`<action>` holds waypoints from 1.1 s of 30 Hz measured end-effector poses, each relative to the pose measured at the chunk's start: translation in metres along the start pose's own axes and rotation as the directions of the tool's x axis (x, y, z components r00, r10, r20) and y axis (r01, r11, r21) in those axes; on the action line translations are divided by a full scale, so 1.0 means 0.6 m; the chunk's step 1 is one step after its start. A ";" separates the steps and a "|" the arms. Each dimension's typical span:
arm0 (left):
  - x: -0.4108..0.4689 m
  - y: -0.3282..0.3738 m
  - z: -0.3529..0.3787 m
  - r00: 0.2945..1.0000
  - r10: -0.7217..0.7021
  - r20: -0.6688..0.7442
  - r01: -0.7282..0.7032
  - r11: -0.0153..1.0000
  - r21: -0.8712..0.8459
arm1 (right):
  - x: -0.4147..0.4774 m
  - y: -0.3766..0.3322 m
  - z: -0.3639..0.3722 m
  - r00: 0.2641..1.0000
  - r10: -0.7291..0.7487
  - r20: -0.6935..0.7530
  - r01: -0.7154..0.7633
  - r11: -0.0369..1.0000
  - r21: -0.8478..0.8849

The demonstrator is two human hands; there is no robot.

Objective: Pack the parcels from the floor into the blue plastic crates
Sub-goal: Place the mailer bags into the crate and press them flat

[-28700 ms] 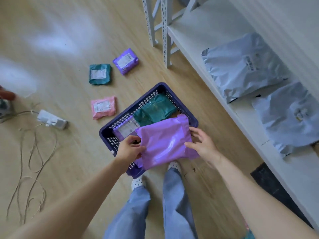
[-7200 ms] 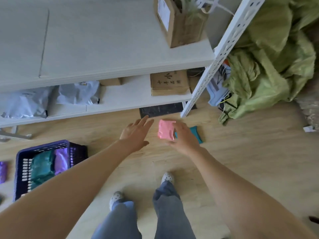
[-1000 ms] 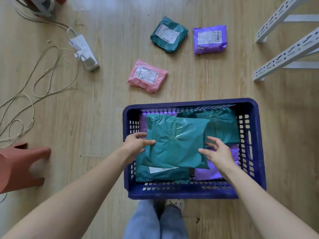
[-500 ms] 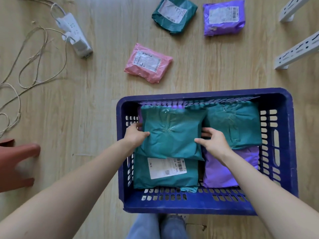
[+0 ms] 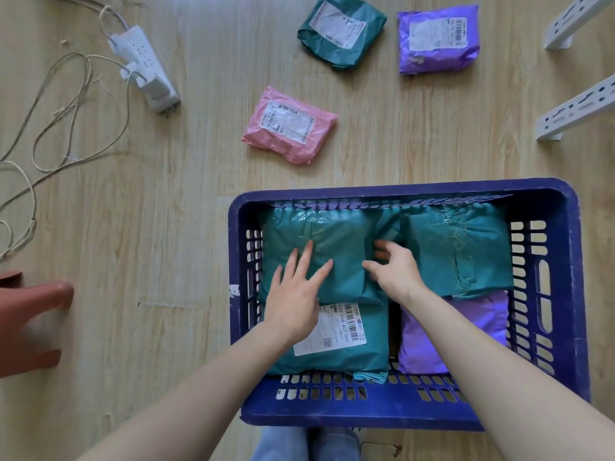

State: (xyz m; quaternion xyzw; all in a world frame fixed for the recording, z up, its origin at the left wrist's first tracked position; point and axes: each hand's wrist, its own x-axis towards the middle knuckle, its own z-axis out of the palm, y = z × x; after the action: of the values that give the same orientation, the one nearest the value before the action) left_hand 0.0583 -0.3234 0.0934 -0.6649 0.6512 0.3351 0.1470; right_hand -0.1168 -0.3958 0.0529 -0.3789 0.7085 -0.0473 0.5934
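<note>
A single view is given, from a camera worn on the head, aimed steeply downward, close above the blue crate (image 5: 349,410) and wooden floor (image 5: 149,261).

Below left hand (image 5: 293,304) and right hand (image 5: 396,277): crate (image 5: 406,191) filled edge to edge with parcels (image 5: 459,247). Ahead of both: crate wall, then bare floor up to pink parcel (image 5: 289,126). Far left of left hand: power strip (image 5: 146,74), red stool (image 5: 30,321). Far right of right hand: shelf feet (image 5: 579,108).
</note>
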 end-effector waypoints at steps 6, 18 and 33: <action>-0.004 0.007 -0.029 0.999 0.004 0.053 -0.002 1.000 -0.030 | -0.039 -0.030 -0.007 1.000 -0.002 0.025 0.003 0.997 -0.077; -0.156 0.100 -0.210 0.990 0.107 0.092 -0.104 0.994 -0.041 | -0.290 -0.083 -0.119 0.997 0.008 -0.079 -0.001 0.997 0.083; -0.514 0.336 -0.413 0.855 0.491 0.165 -0.510 0.854 0.104 | -0.855 -0.060 -0.208 0.907 0.132 -0.400 0.085 0.872 0.482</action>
State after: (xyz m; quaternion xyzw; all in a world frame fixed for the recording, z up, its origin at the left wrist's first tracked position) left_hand -0.0503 -0.2652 0.5200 -0.4360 0.8131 0.3574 0.1451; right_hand -0.2047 -0.1649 0.5211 -0.1883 0.7888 -0.2978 0.5037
